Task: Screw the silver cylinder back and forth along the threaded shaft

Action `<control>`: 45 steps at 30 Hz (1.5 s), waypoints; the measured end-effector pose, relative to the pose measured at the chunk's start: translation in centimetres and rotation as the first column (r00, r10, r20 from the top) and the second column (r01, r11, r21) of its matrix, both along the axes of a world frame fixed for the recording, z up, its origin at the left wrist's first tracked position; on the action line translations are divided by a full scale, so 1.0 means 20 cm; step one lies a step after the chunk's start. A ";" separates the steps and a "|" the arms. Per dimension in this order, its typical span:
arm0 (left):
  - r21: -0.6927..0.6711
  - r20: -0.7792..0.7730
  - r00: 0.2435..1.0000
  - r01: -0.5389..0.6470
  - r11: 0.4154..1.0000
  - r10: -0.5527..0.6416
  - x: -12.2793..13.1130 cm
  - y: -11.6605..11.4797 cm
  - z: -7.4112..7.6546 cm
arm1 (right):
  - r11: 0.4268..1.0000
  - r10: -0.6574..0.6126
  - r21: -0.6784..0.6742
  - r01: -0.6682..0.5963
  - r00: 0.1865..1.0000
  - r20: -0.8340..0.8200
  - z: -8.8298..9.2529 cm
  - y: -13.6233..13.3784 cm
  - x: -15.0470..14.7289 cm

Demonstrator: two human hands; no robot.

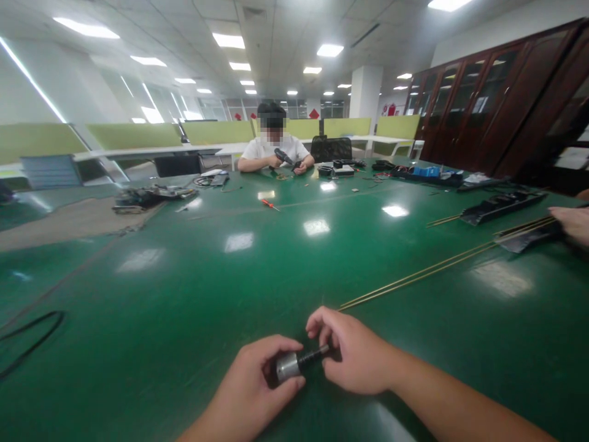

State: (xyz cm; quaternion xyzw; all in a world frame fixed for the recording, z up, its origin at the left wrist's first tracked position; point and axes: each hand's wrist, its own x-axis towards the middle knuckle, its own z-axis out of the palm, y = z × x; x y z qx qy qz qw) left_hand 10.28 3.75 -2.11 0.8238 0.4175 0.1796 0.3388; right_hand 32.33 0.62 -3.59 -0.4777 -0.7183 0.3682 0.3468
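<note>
A short silver metal cylinder with a black ribbed shaft [288, 366] lies close above the green table in front of me. My left hand [257, 380] is closed round the silver body, thumb below and fingers above. At the shaft's far end is a small pale tip, and the curled fingers of my right hand [354, 350] close about it; the exact contact is partly hidden. Two thin brass-coloured rods [414, 276] run along the table, their near ends just beyond my right hand.
Another person's hand [573, 224] rests by a black tray-like part [524, 238] at right. Across the green table [207, 276], a person [276, 147] holds a power drill [283, 156]. A red screwdriver [268, 203] lies midway; a black cable [34, 347] loops at left.
</note>
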 end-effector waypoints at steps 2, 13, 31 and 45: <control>0.014 0.004 0.999 0.036 0.999 -0.036 0.00 -0.01 0.00 | 1.000 0.012 0.009 -0.012 1.000 0.010 0.00 -0.01 -0.01; -0.030 0.045 0.999 0.031 0.999 -0.029 0.01 -0.01 0.02 | 1.000 -0.003 -0.002 0.003 1.000 0.025 0.00 -0.02 -0.02; -0.149 0.192 0.981 0.056 0.987 -0.027 0.01 0.00 -0.02 | 1.000 0.015 -0.019 -0.016 0.999 -0.031 -0.04 -0.02 -0.04; -0.109 0.166 0.986 0.014 0.994 0.005 0.02 -0.02 -0.02 | 1.000 -0.012 0.002 0.012 1.000 0.029 0.00 -0.04 -0.03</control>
